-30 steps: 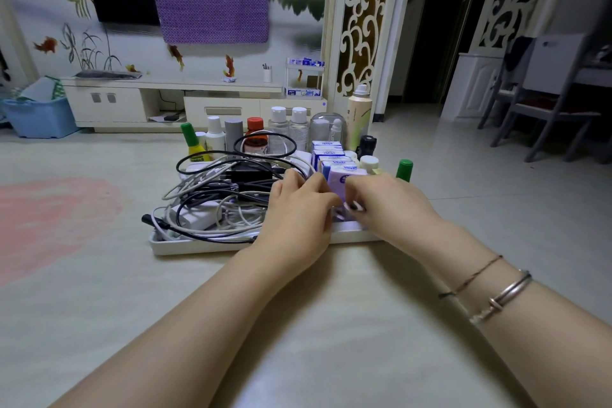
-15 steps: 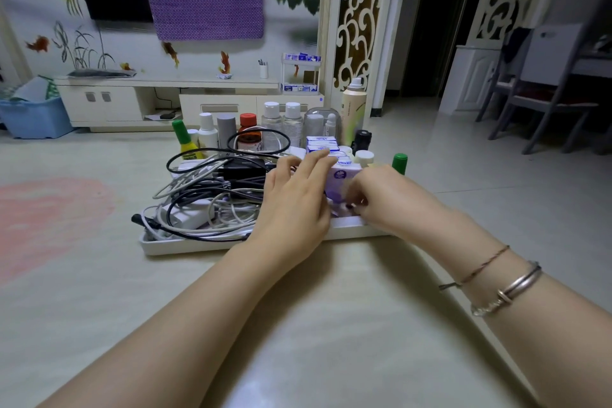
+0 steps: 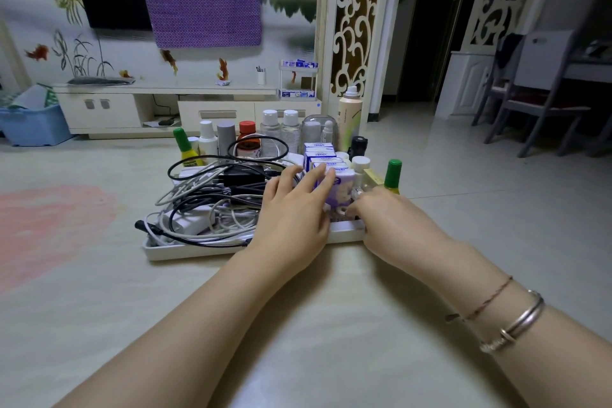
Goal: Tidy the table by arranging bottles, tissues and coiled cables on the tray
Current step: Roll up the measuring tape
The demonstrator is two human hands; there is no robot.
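A white tray [image 3: 185,250] sits on the table. Its left half holds a tangled pile of black and white cables [image 3: 212,202]. Along its back stand several bottles, among them a red-capped one [image 3: 247,139] and a tall spray bottle [image 3: 349,116]. A row of blue-white tissue packs [image 3: 319,156] runs down the right half, and a purple tissue pack [image 3: 341,187] stands at the row's front. My left hand [image 3: 291,219] lays straight fingers on that pack's left side and top. My right hand [image 3: 390,219] curls its fingers round the pack's lower right corner.
A green-capped yellow bottle [image 3: 393,175] stands at the tray's right edge just behind my right hand, another [image 3: 183,149] at the back left. Bare tabletop lies between me and the tray. Chairs [image 3: 536,99] stand far right, a low cabinet [image 3: 132,109] behind.
My left fingers have straightened and slid up over the purple pack. My right hand has dropped lower on the pack's right corner. The pack stands closer against the row.
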